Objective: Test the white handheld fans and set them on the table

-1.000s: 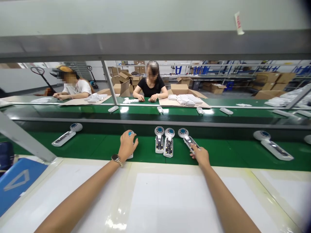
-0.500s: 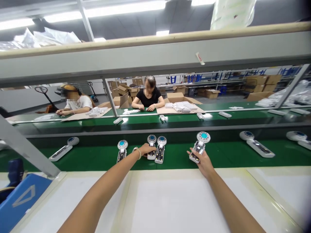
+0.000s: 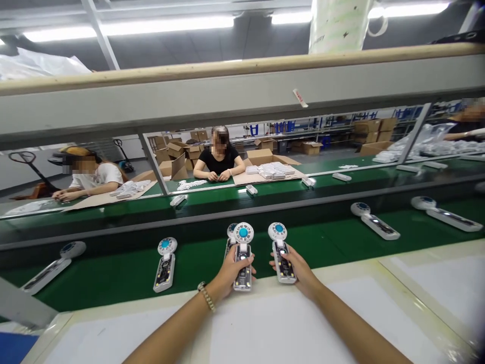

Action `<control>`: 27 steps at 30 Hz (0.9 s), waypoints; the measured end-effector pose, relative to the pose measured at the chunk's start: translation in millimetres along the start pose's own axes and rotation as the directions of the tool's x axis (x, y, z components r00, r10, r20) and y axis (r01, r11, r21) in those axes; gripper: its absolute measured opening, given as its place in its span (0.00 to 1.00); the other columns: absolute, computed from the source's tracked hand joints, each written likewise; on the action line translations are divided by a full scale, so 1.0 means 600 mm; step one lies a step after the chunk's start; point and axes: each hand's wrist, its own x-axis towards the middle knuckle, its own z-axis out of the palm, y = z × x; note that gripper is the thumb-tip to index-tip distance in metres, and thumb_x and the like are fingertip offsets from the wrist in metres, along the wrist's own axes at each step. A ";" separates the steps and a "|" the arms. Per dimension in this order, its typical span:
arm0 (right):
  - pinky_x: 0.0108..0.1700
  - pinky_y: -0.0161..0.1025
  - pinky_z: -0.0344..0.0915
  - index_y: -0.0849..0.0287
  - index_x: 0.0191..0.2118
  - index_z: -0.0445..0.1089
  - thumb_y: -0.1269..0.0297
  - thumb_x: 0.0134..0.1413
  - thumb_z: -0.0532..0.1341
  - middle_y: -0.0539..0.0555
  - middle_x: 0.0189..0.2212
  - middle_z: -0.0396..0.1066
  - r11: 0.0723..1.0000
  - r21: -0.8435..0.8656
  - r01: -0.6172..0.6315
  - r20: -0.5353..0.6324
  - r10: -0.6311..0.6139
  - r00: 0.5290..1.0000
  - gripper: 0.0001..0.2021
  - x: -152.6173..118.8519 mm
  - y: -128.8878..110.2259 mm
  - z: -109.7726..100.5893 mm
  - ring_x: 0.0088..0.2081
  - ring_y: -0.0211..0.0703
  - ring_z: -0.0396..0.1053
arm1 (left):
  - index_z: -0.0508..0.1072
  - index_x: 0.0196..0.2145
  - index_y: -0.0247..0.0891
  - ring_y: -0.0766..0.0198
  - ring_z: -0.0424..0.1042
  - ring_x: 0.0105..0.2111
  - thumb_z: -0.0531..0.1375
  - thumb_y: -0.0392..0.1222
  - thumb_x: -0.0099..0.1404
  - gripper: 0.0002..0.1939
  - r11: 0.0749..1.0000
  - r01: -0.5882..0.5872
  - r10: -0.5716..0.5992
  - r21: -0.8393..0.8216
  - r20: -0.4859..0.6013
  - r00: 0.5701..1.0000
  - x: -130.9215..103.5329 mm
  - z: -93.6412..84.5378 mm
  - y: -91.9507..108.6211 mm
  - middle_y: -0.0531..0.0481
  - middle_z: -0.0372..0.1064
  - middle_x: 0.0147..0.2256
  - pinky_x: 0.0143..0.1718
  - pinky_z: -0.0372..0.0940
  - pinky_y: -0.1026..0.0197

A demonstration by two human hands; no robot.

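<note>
My left hand point(image 3: 228, 273) is closed around a white handheld fan point(image 3: 243, 233), its thumb across the body. The fan has a round slotted head with a blue centre and a body that shows a dark circuit inside. Just behind it, partly hidden, another fan point(image 3: 231, 231) rests on the green conveyor belt point(image 3: 121, 273). To the right, my right hand point(image 3: 301, 270) grips a similar fan point(image 3: 278, 231), head up and leaning slightly left. Both held fans are close together near the belt's front edge. Left of them a further fan point(image 3: 165, 268) lies on the belt.
More fans lie on the belt at far left point(image 3: 56, 268) and at right point(image 3: 379, 225). A white work surface point(image 3: 250, 328) runs along the front. Across the divider, small white casings point(image 3: 251, 190) sit on a second belt, where a person point(image 3: 220, 154) works beside cardboard boxes.
My left hand has taken a fan from the pair on the belt and drawn it nearer. My right hand has brought its fan leftward and closer. The view has shifted.
</note>
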 end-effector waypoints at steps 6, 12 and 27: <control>0.40 0.45 0.69 0.54 0.45 0.63 0.67 0.43 0.63 0.53 0.40 0.74 0.998 -0.053 -0.038 0.068 0.042 0.997 0.20 -0.014 0.012 0.006 0.38 0.50 0.74 | 0.57 0.41 0.40 0.62 0.73 0.30 0.58 0.31 0.50 0.21 0.987 0.066 -0.058 -0.144 0.057 0.997 0.021 0.012 -0.039 0.52 0.66 0.34 0.32 0.69 0.57; 0.40 0.47 0.69 0.52 0.47 0.61 0.66 0.43 0.65 0.55 0.44 0.71 0.991 -0.119 -0.061 0.042 0.067 0.997 0.23 -0.012 0.006 0.001 0.40 0.51 0.73 | 0.58 0.42 0.39 0.62 0.72 0.31 0.58 0.30 0.50 0.21 0.997 0.074 -0.070 -0.036 0.105 0.992 0.015 0.010 -0.036 0.50 0.66 0.34 0.32 0.66 0.59; 0.43 0.51 0.68 0.53 0.52 0.60 0.60 0.41 0.68 0.60 0.48 0.70 0.973 -0.211 -0.095 0.074 0.113 0.991 0.30 -0.019 0.000 -0.004 0.44 0.56 0.71 | 0.58 0.45 0.39 0.61 0.71 0.37 0.62 0.32 0.52 0.24 0.994 0.020 -0.005 -0.103 0.139 0.990 0.011 0.010 -0.045 0.47 0.66 0.40 0.41 0.66 0.54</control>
